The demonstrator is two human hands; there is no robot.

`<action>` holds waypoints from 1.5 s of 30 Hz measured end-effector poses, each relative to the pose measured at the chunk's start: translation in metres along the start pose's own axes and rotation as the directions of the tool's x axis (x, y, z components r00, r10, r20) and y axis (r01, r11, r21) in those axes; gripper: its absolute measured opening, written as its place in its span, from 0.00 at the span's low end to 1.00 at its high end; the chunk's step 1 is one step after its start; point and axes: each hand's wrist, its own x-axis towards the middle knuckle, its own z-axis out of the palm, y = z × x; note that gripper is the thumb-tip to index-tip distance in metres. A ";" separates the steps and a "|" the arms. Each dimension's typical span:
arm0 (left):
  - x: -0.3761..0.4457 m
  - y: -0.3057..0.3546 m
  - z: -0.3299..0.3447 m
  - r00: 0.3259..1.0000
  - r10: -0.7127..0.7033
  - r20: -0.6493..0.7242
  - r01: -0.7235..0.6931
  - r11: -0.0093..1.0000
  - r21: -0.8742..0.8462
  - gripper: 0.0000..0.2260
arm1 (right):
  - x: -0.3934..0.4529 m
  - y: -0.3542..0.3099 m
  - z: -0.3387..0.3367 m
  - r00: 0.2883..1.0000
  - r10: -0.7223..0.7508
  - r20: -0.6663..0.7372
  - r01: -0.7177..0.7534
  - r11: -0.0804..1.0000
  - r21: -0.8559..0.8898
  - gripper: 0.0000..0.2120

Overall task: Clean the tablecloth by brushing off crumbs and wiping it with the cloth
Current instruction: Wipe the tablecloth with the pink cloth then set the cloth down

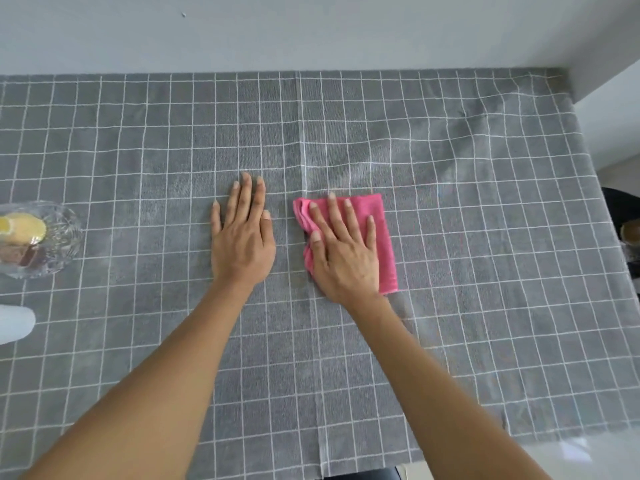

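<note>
A grey tablecloth (467, 220) with a white grid covers the table. A folded pink cloth (382, 233) lies on it just right of the centre crease. My right hand (343, 251) presses flat on the pink cloth, fingers straight and spread, pointing away from me. My left hand (242, 233) lies flat on the bare tablecloth just left of the crease, fingers straight, a short gap from the cloth. No crumbs are plain to see on the fabric.
A clear glass bowl (65, 237) with yellow and brown food stands at the left edge. A white object (15, 323) sits below it. A white wall runs along the far side. The table's right edge drops to the floor, with dark objects (623, 216) there.
</note>
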 end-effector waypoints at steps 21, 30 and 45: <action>0.000 -0.001 0.000 1.000 0.002 -0.005 -0.002 1.000 0.004 0.23 | 0.009 0.099 -0.035 0.925 0.357 -0.129 -0.356 0.934 0.033 0.24; 0.000 0.000 0.000 1.000 0.004 -0.016 -0.004 1.000 0.000 0.23 | -0.008 0.020 -0.007 0.997 0.063 -0.045 -0.061 0.997 0.053 0.23; 0.000 -0.002 0.001 1.000 -0.001 -0.012 0.001 1.000 -0.006 0.23 | 0.003 0.090 -0.031 0.919 0.374 -0.124 -0.365 0.926 0.091 0.23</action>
